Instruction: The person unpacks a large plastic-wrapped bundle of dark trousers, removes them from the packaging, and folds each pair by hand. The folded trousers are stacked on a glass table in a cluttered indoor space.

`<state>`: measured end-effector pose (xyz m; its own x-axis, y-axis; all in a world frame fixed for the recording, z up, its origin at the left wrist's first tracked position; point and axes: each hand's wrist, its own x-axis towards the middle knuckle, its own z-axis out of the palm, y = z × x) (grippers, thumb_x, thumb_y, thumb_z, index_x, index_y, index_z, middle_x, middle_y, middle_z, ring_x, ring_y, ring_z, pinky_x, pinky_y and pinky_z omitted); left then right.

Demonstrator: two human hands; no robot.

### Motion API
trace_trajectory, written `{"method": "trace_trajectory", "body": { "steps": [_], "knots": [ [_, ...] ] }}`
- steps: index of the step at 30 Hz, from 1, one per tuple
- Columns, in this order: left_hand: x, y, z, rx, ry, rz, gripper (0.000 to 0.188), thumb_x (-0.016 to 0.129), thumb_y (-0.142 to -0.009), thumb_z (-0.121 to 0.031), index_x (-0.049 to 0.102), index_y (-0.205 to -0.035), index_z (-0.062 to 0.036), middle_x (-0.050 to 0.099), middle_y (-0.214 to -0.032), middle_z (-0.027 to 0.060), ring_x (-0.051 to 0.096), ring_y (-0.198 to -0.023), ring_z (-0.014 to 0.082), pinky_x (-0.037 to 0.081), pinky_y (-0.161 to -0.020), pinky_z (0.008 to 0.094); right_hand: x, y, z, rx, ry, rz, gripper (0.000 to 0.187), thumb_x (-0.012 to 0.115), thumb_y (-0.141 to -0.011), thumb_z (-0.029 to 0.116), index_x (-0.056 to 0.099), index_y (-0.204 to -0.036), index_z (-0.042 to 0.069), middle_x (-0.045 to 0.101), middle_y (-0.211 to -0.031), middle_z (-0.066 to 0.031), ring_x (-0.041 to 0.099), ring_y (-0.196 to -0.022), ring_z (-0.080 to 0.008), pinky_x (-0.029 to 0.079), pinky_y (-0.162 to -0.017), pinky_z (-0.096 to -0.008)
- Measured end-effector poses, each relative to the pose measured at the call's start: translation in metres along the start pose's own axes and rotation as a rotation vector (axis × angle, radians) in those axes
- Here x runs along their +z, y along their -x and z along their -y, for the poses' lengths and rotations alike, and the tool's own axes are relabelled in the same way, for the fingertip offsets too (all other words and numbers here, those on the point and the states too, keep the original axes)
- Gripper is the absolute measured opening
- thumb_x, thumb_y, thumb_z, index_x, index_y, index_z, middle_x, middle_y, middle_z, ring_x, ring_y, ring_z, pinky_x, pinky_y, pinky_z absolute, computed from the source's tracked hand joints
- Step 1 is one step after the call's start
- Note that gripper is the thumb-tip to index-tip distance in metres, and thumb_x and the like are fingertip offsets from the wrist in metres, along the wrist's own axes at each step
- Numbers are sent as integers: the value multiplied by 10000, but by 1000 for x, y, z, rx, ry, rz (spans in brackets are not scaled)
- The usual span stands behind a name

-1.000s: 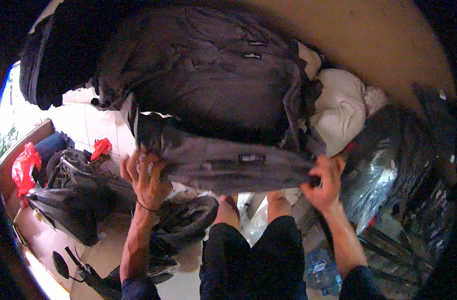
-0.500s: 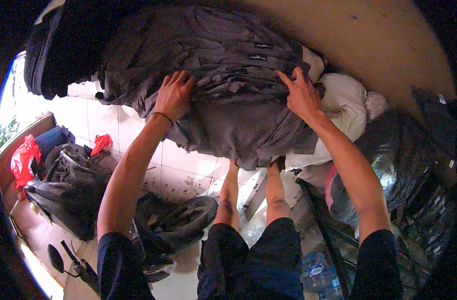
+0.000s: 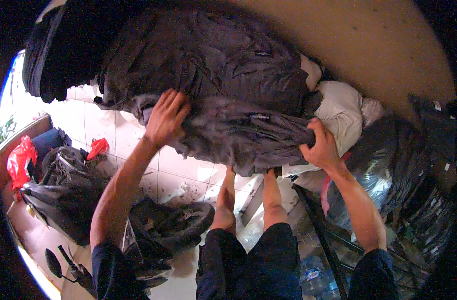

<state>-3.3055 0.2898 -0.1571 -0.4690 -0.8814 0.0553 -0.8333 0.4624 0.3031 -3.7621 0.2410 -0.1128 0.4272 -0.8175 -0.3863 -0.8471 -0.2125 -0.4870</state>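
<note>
A dark grey shirt (image 3: 238,130) with a small label near its collar is gathered lengthwise between my hands. My right hand (image 3: 322,145) pinches its right end, thumb and fingers closed on the cloth. My left hand (image 3: 169,117) is curled over the left part of the same shirt, its fingertips partly hidden against the fabric. Behind it lies a pile of similar dark grey shirts (image 3: 208,55), the top one spread out with its label showing. The shirt in my hands hangs over the near side of the pile, above my feet.
White stuffed sacks (image 3: 341,107) sit right of the pile, with dark plastic-wrapped bundles (image 3: 388,165) nearer. A black metal frame (image 3: 316,225) and water bottles (image 3: 316,275) stand low right. A motorbike (image 3: 173,225) and red plastic bags (image 3: 22,160) are at left.
Both hands have drawn the top shirt toward me, the right hand also moving outward. The shirt has bunched into folds, uncovering another shirt behind it.
</note>
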Motion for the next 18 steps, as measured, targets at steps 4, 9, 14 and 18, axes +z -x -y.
{"method": "trace_trajectory", "body": {
  "steps": [4,9,14,18],
  "knots": [
    [-7,5,-18,-290,145,11,590,683,-594,-13,605,-1178,-15,589,-1265,213,593,-1188,430,484,-1049,481,1,-78,6,-128,-38,-63,804,701,-750,27,442,-1498,167,571,-1381,-249,573,-1255,-472,494,-1054,-510],
    [24,-55,10,-419,170,42,664,737,-661,-41,588,-1307,-36,524,-1427,217,550,-1259,431,460,-1063,468,23,-163,6,142,363,38,835,730,-693,71,482,-1486,158,559,-1347,-230,567,-1240,-467,477,-1047,-520],
    [22,-64,28,-138,-242,13,575,776,-626,-129,693,-1192,-74,448,-1528,163,486,-1368,348,381,-1153,471,20,-95,13,-103,374,-354,471,766,-660,136,651,-1103,28,537,-1328,-200,495,-1302,-418,331,-1132,-560],
    [13,-73,40,126,-264,21,532,787,-616,-175,721,-1140,-114,475,-1497,137,497,-1355,349,359,-1177,464,30,-11,15,-251,159,-201,469,810,-691,160,616,-1097,29,474,-1444,-232,460,-1360,-429,330,-1149,-589]
  ]
}}
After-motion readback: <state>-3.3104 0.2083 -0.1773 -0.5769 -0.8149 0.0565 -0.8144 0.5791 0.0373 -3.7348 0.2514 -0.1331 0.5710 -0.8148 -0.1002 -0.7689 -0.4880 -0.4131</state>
